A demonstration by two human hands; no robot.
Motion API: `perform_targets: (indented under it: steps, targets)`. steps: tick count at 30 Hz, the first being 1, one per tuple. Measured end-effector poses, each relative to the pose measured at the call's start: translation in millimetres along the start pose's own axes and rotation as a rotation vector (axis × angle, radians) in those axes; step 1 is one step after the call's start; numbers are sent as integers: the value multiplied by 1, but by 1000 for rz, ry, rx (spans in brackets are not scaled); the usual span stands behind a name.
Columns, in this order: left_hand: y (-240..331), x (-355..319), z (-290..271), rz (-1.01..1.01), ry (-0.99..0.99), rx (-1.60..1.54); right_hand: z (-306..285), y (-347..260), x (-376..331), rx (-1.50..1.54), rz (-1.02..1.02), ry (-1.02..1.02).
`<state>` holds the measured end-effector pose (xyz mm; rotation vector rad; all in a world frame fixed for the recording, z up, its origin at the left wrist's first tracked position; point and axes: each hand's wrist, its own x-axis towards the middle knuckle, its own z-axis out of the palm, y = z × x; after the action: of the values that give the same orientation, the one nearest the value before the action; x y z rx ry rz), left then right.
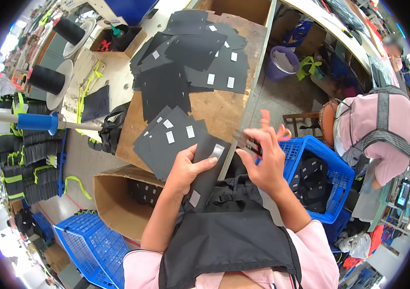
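A dark grey fabric panel (205, 182) with a silvery patch near its top and a white patch lower down is gripped in my left hand (189, 168), thumb on top. Close to its right, my right hand (268, 161) is closed around scissors with orange loop handles (265, 118). A small dark piece (249, 143) with pale marks also shows at the right thumb and fingers, blurred. Beneath and beyond my left hand, a fanned pile of dark panels with white patches (178, 126) lies on the wooden board (229, 113). More dark panels (164, 86) overlap farther back.
A cardboard box (113, 197) and a blue crate (89, 253) stand at left. To my right is another blue crate (289, 154) holding dark pieces. A purple bin (282, 72) sits beyond it. Another person in pink (378, 120) sits at far right. Black thread cones (46, 79) stand far left.
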<state>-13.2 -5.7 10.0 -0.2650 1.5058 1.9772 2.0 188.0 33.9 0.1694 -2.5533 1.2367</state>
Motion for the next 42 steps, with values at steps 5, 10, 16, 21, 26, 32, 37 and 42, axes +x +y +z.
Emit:
perform_targets:
  steps: [5, 10, 16, 21, 26, 32, 37, 42]
  targets:
    - [-4, -1, 3, -84, 10, -246, 9, 5, -22, 52, 48, -96]
    - [-4, -2, 7, -62, 15, -267, 13, 6, -15, -31, -70, -48]
    - [-3, -7, 12, -11, 65, -224, 9, 1, -24, -4, -15, -36]
    - [-2, -11, 17, 52, 90, -142, 9, -2, -22, 23, 43, -61]
    - [-3, -12, 18, 14, 52, -235, 11, -2, -22, 162, 68, -52]
    - [-4, -14, 18, 41, 56, -184, 12, -1, -24, -12, -88, 13]
    - [-4, -14, 17, 28, 48, -203, 13, 4, -31, 64, -96, 51]
    - [-9, -9, 10, 1, 25, -177, 5, 17, -9, 504, 369, -287]
